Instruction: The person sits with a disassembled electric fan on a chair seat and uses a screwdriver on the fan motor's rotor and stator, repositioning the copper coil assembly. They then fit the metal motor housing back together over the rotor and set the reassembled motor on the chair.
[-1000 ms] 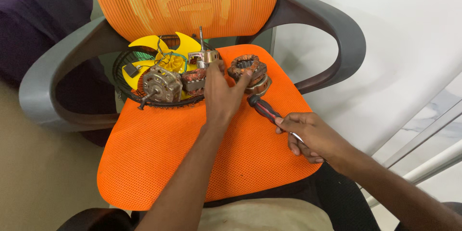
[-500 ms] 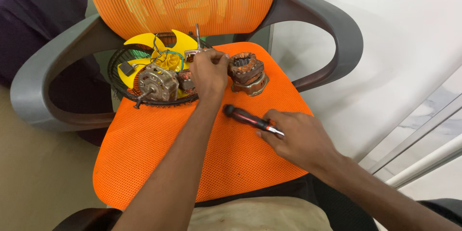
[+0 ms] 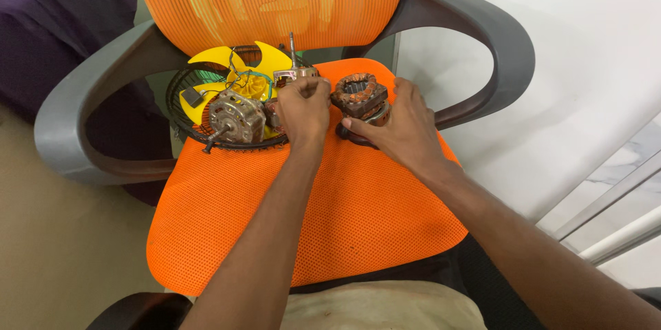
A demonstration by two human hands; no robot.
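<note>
Closed into a loose fist, the left hand (image 3: 304, 111) rests on a metal motor part with an upright shaft (image 3: 292, 61) at the far middle of the orange mesh seat (image 3: 310, 213); fingers are curled over the part's top, though what exactly they pinch is hidden under the knuckles. Right hand (image 3: 399, 127) lies just beside it, to the right, fingers bent and spread around the near and right sides of a copper-wound stator (image 3: 359, 94), thumb pointing left along its near edge. A dark handle (image 3: 352, 136) shows beneath the thumb, touching the seat; whether the palm presses on it or grips it cannot be told.

Head view, rest of the scene: left of the left hand sits a second motor body (image 3: 236, 119), grey metal, its short shaft pointing near-left. It lies on a black wire fan guard (image 3: 180, 118) that rests at the far left of the seat. A yellow fan blade (image 3: 227, 72) lies inside the guard, behind the motor, with thin wires looping over its hub. The orange mesh backrest (image 3: 268, 0) stands at the far edge. Grey armrests (image 3: 76, 116) curve round on both sides. A dark purple cloth (image 3: 62, 13) lies far left; a white wall (image 3: 571, 61) stands on the right.
</note>
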